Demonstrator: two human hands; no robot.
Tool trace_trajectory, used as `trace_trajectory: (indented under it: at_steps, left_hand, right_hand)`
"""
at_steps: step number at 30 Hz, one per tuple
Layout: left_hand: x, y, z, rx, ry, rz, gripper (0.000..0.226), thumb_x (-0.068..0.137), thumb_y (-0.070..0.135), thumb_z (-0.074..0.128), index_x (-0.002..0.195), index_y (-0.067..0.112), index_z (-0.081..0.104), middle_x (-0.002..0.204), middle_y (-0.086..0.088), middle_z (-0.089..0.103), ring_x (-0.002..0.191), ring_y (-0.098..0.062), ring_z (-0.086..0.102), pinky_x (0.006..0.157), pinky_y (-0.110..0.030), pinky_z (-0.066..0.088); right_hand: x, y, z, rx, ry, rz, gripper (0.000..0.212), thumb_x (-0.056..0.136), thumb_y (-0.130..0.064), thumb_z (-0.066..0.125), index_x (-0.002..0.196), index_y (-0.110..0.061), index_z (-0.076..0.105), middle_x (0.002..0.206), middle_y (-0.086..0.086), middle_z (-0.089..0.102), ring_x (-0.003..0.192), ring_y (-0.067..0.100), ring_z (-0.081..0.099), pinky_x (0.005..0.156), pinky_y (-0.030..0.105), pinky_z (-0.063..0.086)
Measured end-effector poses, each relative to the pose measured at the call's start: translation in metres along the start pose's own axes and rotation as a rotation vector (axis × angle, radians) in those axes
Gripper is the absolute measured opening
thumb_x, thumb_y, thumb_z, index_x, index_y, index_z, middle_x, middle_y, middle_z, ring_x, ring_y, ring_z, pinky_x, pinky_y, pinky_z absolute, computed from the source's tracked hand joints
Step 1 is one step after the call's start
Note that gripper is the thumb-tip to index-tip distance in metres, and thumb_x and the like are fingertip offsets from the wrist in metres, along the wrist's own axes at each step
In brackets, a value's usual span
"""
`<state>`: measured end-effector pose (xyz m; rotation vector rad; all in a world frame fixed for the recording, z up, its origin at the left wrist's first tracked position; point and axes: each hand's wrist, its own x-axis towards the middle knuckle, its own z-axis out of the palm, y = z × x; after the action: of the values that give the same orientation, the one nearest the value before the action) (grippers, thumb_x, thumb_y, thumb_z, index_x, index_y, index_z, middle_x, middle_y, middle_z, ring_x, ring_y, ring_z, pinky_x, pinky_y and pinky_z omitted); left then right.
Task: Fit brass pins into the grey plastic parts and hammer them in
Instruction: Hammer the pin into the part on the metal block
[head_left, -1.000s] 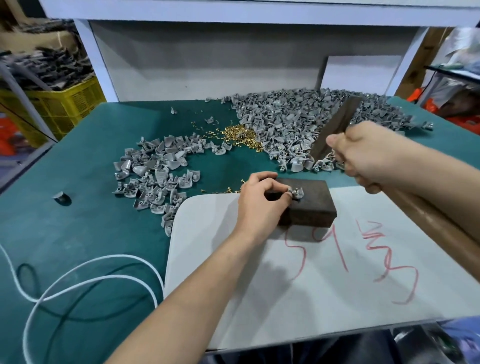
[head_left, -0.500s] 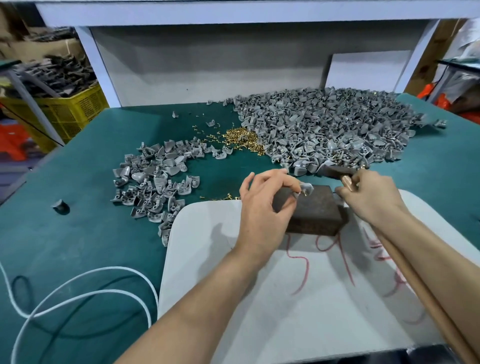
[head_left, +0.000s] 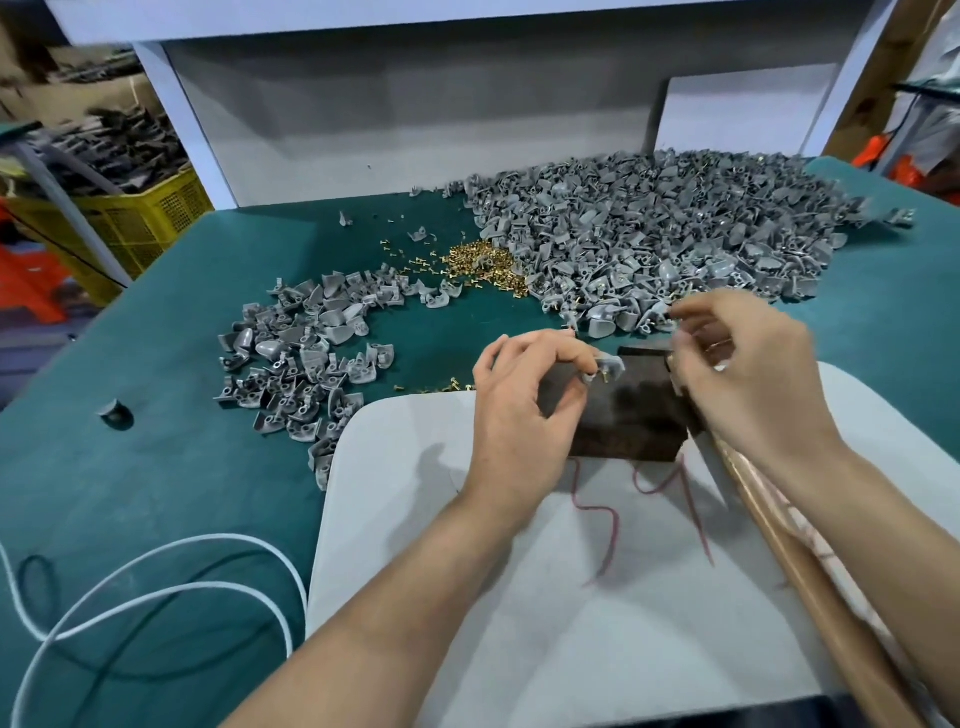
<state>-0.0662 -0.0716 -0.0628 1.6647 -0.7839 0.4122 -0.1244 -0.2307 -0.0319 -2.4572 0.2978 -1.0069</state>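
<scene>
My left hand (head_left: 524, 405) pinches a grey plastic part (head_left: 607, 366) with a brass pin in it, just above the near left corner of the dark block (head_left: 634, 421). My right hand (head_left: 753, 374) hovers over the block's right side. Its blurred, loosely bent fingers reach the near edge of the big heap of grey parts (head_left: 649, 244). The hammer's wooden handle (head_left: 810, 577) lies on the white board (head_left: 519, 649) under my right wrist and forearm, and its head is hidden by the hand. Loose brass pins (head_left: 483, 262) lie left of the heap.
A smaller pile of grey parts (head_left: 301, 358) lies to the left on the green table top (head_left: 156, 467). A white cable (head_left: 156, 587) loops at the near left. One stray part (head_left: 117, 413) sits alone. A yellow crate (head_left: 140, 218) stands beyond the table's left edge.
My right hand brought the hammer down from its raised position, laid it beside the block and opened its fingers toward the heap. My left hand lifted the part off the block.
</scene>
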Motion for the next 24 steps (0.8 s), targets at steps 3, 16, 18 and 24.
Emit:
trace_trajectory:
  at_steps: [3,16,18,24]
  left_hand:
    - [0.001,0.001,0.000,-0.048,-0.009,-0.045,0.033,0.078,-0.001,0.061,0.083,0.031,0.055,0.086,0.022,0.063,0.094,-0.002,0.058,0.096,-0.058,0.041]
    - [0.000,0.003,-0.002,-0.229,-0.102,-0.186,0.015,0.081,0.002,0.068,0.090,0.012,0.062,0.088,0.000,0.069,0.085,-0.012,0.068,0.096,-0.045,0.047]
    - [0.000,0.005,-0.002,-0.220,-0.108,-0.186,0.012,0.082,0.006,0.068,0.091,0.010,0.062,0.088,0.000,0.071,0.086,-0.014,0.069,0.096,-0.054,0.044]
    - [0.001,0.008,-0.003,-0.231,-0.115,-0.198,0.009,0.083,0.017,0.063,0.092,0.017,0.062,0.087,0.007,0.072,0.087,-0.012,0.070,0.099,-0.058,0.041]
  right_hand:
    - [-0.012,-0.025,-0.005,0.189,-0.088,-0.112,0.026,0.078,0.002,0.065,0.101,-0.011,0.066,0.080,-0.003,0.064,0.072,0.009,0.060,0.069,0.016,0.050]
    - [-0.019,-0.031,0.001,0.265,-0.135,-0.162,0.031,0.076,0.002,0.073,0.104,-0.010,0.069,0.082,-0.007,0.054,0.074,0.010,0.057,0.072,0.027,0.052]
    - [-0.020,-0.030,0.002,0.279,-0.124,-0.163,0.030,0.077,0.001,0.073,0.105,-0.010,0.069,0.082,-0.007,0.054,0.074,0.011,0.057,0.071,0.023,0.051]
    - [-0.021,-0.027,0.003,0.363,-0.110,-0.130,0.029,0.078,-0.004,0.073,0.105,-0.015,0.068,0.079,0.000,0.059,0.070,0.014,0.058,0.065,0.016,0.052]
